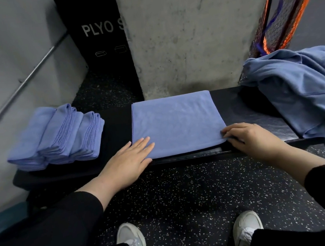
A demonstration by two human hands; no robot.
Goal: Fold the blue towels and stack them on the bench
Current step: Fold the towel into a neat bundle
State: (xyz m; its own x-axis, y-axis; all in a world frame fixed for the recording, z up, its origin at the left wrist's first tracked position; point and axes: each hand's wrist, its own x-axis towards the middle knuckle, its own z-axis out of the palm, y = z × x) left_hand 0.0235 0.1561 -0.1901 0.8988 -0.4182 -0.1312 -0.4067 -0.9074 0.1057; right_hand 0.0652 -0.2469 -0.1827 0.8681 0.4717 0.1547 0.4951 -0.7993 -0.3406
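I see the half-folded towel [176, 124] lying between the flat left hand [128, 161] and the right hand [250, 139] pinching its near corner, the stack [56, 136] left of it.

flat towel [176, 124]: 1 | folded stacks [56, 136]: 3 | unfolded heap [302, 92]: 1 | bench [116, 124]: 1

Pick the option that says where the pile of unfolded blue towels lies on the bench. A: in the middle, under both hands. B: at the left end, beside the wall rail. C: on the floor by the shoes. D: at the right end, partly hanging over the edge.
D: the rumpled pile of unfolded towels sits at the right end of the bench, draping over its edge.
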